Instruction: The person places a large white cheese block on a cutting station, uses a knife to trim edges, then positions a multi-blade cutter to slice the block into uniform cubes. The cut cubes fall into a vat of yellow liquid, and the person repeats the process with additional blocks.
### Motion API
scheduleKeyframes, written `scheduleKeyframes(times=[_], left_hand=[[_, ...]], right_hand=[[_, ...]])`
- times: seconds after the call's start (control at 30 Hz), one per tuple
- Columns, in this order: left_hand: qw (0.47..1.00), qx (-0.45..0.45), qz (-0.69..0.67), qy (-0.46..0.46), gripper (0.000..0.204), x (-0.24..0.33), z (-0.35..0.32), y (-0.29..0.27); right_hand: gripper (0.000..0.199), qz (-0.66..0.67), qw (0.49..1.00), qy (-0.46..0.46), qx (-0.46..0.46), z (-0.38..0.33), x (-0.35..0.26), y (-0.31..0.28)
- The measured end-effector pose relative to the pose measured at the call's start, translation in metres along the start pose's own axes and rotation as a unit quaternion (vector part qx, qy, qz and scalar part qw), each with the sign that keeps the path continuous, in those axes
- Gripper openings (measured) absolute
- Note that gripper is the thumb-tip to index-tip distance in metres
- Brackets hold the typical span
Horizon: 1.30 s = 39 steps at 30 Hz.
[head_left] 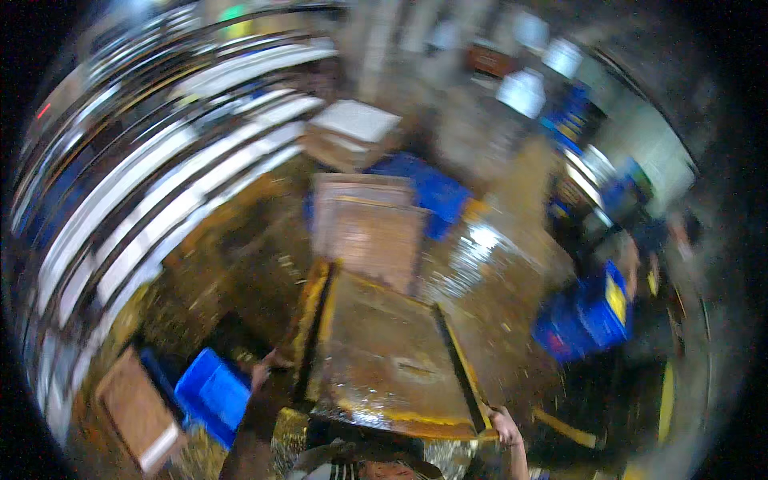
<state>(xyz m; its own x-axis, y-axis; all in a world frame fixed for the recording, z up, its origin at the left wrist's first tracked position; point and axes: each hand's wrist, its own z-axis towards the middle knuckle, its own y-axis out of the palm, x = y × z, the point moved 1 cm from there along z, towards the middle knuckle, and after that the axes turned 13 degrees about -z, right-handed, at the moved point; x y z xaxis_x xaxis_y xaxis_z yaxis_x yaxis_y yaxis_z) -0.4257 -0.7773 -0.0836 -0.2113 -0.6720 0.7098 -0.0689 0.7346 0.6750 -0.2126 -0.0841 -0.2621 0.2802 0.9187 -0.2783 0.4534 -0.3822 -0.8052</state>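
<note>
In front of me is a large, wet brown tray-like panel [392, 348] with worn yellow edges and dark side rails. My right hand [504, 426] is closed around its near right corner. At the left rail, my left hand [274, 362] has its fingers curled against the side; blur and shadow hide part of that grip. Just beyond the panel's far edge stand stacked brown cartons [372, 232]. A blue bin [212, 392] is on the floor to the left of my left forearm.
A brown box [140, 412] lies at the lower left. Long white racks [160, 216] curve along the left. A blue sheet or crate [436, 196] lies behind the cartons. To the right, a blurred person [632, 260] is beside a blue crate [580, 316]. The brown floor [504, 296] shines wet.
</note>
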Motion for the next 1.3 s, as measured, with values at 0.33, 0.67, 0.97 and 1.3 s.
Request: scheduleKeyframes(times=[0.33, 0.67, 0.97, 1.3], left_hand=[[0.957, 0.255, -0.021, 0.134, 0.016, 0.121, 0.004, -0.076], [0.864, 0.35, -0.138, 0.334, 0.064, 0.3, 0.039, -0.101], [0.645, 0.599, 0.101, 0.463, 0.039, 0.355, -0.007, -0.246], [0.638, 0.579, 0.194, 0.469, 0.028, 0.753, -0.029, -0.551]], right_hand=[[0.038, 0.221, 0.952, -0.211, -0.012, 0.275, -0.295, -0.115], [0.033, 0.144, 0.932, -0.328, -0.062, 0.518, -0.758, -0.218], [0.046, 0.219, 0.81, -0.534, -0.108, 0.44, -1.177, -0.21], [0.039, 0.255, 0.749, -0.604, -0.09, 0.435, -1.626, -0.153]])
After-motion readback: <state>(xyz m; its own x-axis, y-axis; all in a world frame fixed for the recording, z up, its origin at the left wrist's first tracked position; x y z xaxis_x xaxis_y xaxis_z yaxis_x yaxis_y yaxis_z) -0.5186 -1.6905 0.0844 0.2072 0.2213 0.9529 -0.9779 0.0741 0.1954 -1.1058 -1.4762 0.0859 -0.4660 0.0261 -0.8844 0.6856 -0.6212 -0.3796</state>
